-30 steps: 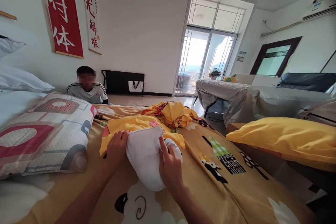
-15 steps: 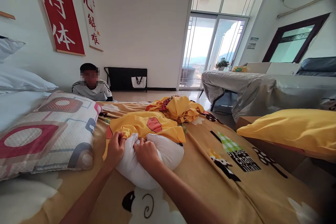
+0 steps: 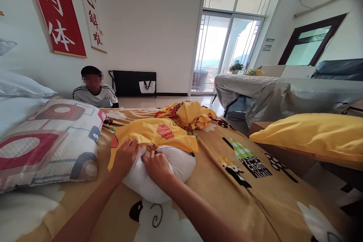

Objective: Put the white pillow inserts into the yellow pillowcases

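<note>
A yellow pillowcase (image 3: 150, 130) with an orange-red patch lies spread on the bed, partly over a white pillow insert (image 3: 181, 164). My left hand (image 3: 126, 155) has its fingers closed on the near edge of the pillowcase, beside the insert's left corner. Pressed into the middle of the white insert, my right hand (image 3: 157, 165) is closed on its bunched fabric; its fingertips are hidden near the case's opening. The insert's near half bulges out of the case towards me. Just beyond lies a crumpled heap of yellow cloth (image 3: 194, 115) with a red checked part.
A patterned pillow (image 3: 62, 140) rests at the left of the tan bedspread (image 3: 215, 193). On the right, a plump yellow pillow (image 3: 314, 136) sits over a cardboard box. A person (image 3: 100, 96) is low behind the bed's far edge. Farther back stands a plastic-covered table (image 3: 269, 96).
My left hand has turned over the pillowcase edge, its back now more on top. The right hand stays on the insert. The whole view has shifted slightly.
</note>
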The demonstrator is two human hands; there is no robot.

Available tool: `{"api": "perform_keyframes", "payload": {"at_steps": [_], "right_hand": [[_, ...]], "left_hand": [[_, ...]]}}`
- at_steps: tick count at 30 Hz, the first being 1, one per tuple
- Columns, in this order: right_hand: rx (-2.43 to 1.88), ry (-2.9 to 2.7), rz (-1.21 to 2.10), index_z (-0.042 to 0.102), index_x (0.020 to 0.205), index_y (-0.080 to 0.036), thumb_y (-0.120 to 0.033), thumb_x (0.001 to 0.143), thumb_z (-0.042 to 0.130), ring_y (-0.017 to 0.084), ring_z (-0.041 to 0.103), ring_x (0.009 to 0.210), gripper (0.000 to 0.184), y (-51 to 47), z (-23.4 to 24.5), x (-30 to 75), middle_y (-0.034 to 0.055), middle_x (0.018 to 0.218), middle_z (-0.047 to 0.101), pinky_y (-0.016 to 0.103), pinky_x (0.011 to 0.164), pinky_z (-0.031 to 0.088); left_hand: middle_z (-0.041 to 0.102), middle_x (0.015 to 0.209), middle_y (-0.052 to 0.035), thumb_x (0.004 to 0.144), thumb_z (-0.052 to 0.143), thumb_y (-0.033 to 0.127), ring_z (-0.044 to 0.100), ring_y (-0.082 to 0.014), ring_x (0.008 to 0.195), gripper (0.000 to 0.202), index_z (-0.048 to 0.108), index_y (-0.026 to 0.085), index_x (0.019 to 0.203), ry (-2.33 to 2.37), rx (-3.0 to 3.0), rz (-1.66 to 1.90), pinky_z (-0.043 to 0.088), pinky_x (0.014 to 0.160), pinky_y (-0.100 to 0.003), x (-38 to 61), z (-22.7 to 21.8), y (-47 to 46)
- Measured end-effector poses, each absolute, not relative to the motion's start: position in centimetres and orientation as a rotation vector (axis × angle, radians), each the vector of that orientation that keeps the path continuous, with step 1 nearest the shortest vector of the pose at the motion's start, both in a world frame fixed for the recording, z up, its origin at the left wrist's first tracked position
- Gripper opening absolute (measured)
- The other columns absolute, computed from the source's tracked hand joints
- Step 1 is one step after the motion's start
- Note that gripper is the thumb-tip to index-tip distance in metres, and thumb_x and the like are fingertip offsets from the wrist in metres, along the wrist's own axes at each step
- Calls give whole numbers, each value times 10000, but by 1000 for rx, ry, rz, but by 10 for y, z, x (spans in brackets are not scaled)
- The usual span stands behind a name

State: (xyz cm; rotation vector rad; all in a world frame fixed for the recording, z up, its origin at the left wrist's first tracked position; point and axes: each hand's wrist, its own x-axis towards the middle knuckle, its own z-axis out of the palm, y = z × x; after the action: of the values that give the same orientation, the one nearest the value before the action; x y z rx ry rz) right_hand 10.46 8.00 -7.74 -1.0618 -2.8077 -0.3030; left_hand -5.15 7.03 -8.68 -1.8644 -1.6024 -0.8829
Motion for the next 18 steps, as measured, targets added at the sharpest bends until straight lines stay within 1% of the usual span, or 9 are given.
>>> {"api": "perform_keyframes", "payload": {"at_steps": [3,5,7,9,11,14,16,18], "right_hand": [[-1126,-2751,-277,595,1118,-167,-120,907,382,230,647,848,303,84,-73,107,146,998,649,327,630,520],[-1199,-2683,-271,594,1120,-174,-131,915,371,225,649,856,306,92,-67,115,145,1015,644,325,654,515],[-1283,-2612,-269,603,1104,-195,-147,922,364,226,654,844,304,100,-61,129,138,1020,640,327,664,505],[-1349,-2560,-268,605,1092,-218,-152,924,357,225,656,834,307,107,-57,144,129,1027,633,323,661,492],[-1400,-2519,-269,584,1127,-234,-134,916,350,219,653,832,331,112,-56,158,122,1051,621,317,661,477],[-1472,-2444,-225,537,1222,-260,-98,893,339,208,643,839,416,116,-57,175,114,1097,604,316,685,454],[-1489,-2386,-186,489,1298,-290,-92,883,339,207,631,873,484,120,-59,183,100,1122,604,315,713,443],[-1494,-2334,-177,453,1348,-309,-91,875,347,216,611,933,532,124,-60,190,87,1117,615,312,741,433]], "left_hand": [[529,663,-31,933,337,178,526,-184,635,253,477,192,724,-1433,-1918,-899,404,590,-282,-49,-93,58],[522,655,-16,945,341,176,517,-167,629,258,474,194,725,-1323,-1960,-900,407,594,-267,-48,-93,50],[525,656,-5,948,375,188,514,-160,632,222,483,194,754,-1249,-1985,-902,412,605,-260,-44,-91,44],[540,685,-6,940,410,194,525,-159,660,156,500,186,814,-1218,-1985,-911,423,629,-261,-40,-90,41],[580,770,-36,925,423,178,549,-178,740,100,520,163,907,-1220,-1948,-913,444,690,-286,-37,-91,41],[617,876,-76,894,437,192,566,-220,830,169,551,147,1010,-1261,-1840,-919,461,754,-347,-42,-100,45],[627,888,-71,899,436,243,584,-217,842,190,577,166,1002,-1356,-1790,-1050,477,760,-344,-50,-109,47],[633,862,-53,920,413,284,606,-186,808,202,585,183,953,-1464,-1749,-1236,495,727,-302,-57,-119,47]]}}
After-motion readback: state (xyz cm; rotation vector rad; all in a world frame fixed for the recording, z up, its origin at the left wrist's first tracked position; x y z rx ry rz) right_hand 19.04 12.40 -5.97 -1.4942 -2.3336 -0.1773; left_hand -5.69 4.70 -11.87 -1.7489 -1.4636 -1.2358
